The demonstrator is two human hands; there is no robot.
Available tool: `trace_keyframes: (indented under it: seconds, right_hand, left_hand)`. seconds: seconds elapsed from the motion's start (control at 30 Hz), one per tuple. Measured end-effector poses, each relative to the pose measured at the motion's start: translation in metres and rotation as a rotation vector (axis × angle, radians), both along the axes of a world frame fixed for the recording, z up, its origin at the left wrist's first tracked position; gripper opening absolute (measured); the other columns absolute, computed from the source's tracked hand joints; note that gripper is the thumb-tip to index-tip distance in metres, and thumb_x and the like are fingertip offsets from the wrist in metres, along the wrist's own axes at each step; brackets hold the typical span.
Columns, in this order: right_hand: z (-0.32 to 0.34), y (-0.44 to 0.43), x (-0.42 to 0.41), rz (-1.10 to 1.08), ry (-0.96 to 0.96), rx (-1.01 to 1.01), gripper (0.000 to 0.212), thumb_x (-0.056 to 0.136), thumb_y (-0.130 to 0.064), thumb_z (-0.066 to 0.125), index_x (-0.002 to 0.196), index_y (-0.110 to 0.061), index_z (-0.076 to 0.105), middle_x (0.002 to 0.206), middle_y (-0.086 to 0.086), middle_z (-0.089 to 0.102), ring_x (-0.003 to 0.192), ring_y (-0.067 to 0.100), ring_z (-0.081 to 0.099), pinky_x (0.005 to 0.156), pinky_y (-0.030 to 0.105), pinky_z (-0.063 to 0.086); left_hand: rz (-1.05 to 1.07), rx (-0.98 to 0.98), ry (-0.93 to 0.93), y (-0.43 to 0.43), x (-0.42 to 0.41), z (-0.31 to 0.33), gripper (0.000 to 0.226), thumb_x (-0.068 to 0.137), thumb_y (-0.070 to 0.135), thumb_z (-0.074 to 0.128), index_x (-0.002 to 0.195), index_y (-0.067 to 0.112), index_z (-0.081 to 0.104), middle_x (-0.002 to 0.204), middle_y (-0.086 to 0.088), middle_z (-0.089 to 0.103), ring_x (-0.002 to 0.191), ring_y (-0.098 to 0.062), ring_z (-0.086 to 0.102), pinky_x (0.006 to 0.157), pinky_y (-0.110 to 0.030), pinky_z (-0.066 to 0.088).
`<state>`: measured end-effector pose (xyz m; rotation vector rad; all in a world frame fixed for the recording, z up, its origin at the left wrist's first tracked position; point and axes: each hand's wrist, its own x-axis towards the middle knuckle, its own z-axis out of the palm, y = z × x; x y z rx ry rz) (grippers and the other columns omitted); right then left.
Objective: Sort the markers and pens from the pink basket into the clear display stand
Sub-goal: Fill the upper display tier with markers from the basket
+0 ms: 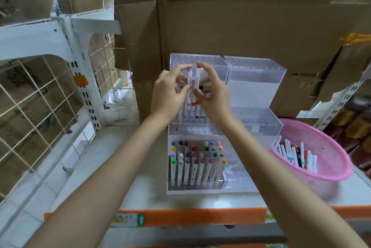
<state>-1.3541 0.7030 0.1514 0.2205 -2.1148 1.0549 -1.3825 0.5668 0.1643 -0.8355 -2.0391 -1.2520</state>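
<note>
- Standing against the cardboard boxes [251,26]: one clear display stand [258,76], two columns side by side with three stepped tiers each, six compartments counted.
- Left column, lowest tier, well below the fingers: packed markers [197,164] stand upright with caps up, in many colours. Roughly thirty; the caps overlap, so no exact count.
- Pink basket [325,143], low and to the right of the right fingers, just beside the stand: loose pens and markers [295,155] lie heaped against its left wall. About a dozen, too jumbled to count exactly.
- Two hands, both raised in front of the left column's middle tier.
- Held markers [189,79]: three white barrels, upright and side by side between the two sets of fingertips. One is purple-banded, one red-banded, the middle one greyish. Lower ends reach down to the middle tier; whether they sit in its holes, cannot tell.
- Left hand [168,93]: fingers [181,67] curled, forefinger arched toward the marker tops, thumb against the barrels — a narrow pinch from the left.
- Right hand [213,97]: mirrors it, forefinger arched over, thumb pressing the barrels from the right, narrow pinch.
- Just behind the right fingers: one black cap [201,87], its marker mostly hidden.
- Far left of the left fingers: white wire rack [50,91].
</note>
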Motion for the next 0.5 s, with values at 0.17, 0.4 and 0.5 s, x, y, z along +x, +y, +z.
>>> trace_keyframes:
  seconds: [0.17, 0.4, 0.5]
  right_hand:
    - [0.0, -0.002, 0.0, -0.014, 0.01, 0.008, 0.057, 0.087, -0.001, 0.064, 0.137, -0.018, 0.044, 0.078, 0.008, 0.057, 0.062, 0.022, 0.062, 0.058, 0.044, 0.055]
    - [0.003, -0.003, 0.002, -0.01, -0.001, 0.001, 0.057, 0.087, 0.0, 0.064, 0.138, -0.019, 0.044, 0.078, 0.004, 0.056, 0.061, 0.016, 0.062, 0.058, 0.034, 0.057]
    - [0.004, -0.004, 0.001, -0.007, -0.001, 0.005, 0.057, 0.088, -0.001, 0.064, 0.138, -0.02, 0.044, 0.079, 0.005, 0.056, 0.062, 0.018, 0.062, 0.057, 0.037, 0.057]
  left_hand:
    - [-0.028, -0.004, -0.01, 0.0, -0.005, 0.0, 0.043, 0.083, 0.012, 0.07, 0.123, 0.024, 0.058, 0.082, 0.012, 0.057, 0.083, -0.004, 0.055, 0.077, -0.015, 0.045]
    - [-0.066, 0.008, -0.03, -0.003, -0.01, -0.009, 0.043, 0.084, 0.014, 0.071, 0.124, 0.025, 0.058, 0.083, 0.008, 0.064, 0.083, -0.003, 0.06, 0.078, -0.004, 0.043]
    - [-0.067, 0.014, -0.037, -0.003, -0.011, -0.01, 0.043, 0.084, 0.015, 0.071, 0.123, 0.026, 0.058, 0.082, 0.008, 0.064, 0.083, -0.004, 0.061, 0.078, -0.007, 0.044]
